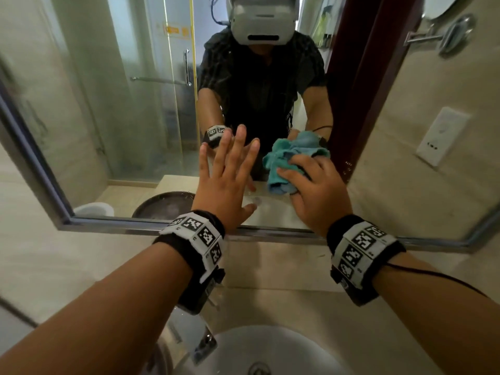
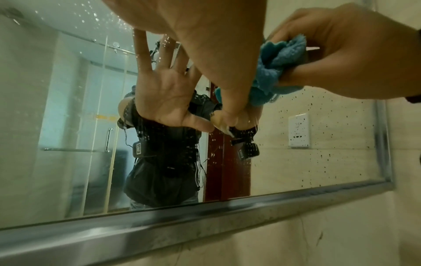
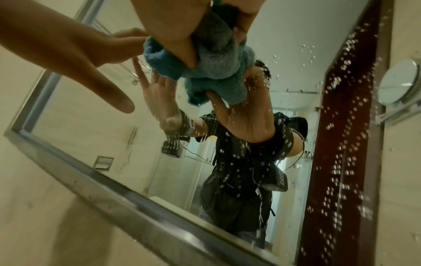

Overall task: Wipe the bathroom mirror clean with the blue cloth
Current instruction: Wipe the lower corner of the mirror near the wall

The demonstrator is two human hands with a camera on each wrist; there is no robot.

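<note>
Head view: right hand (image 1: 319,196) grips bunched blue cloth (image 1: 286,163) vs mirror (image 1: 121,104), low centre; left hand (image 1: 230,177) is flat, fingers spread, on the glass just beside it. Droplets (image 3: 341,126) remain to the right, so I'd sweep w/ firm overlapping strokes.

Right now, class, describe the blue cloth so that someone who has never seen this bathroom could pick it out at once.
Find the big metal-framed wall mirror above the white basin. Two hands reach to the lower middle of the glass: the left hand spread flat, the right hand gripping the blue cloth. It is a bunched, fluffy turquoise wad, the only bright-coloured soft thing there.
</note>
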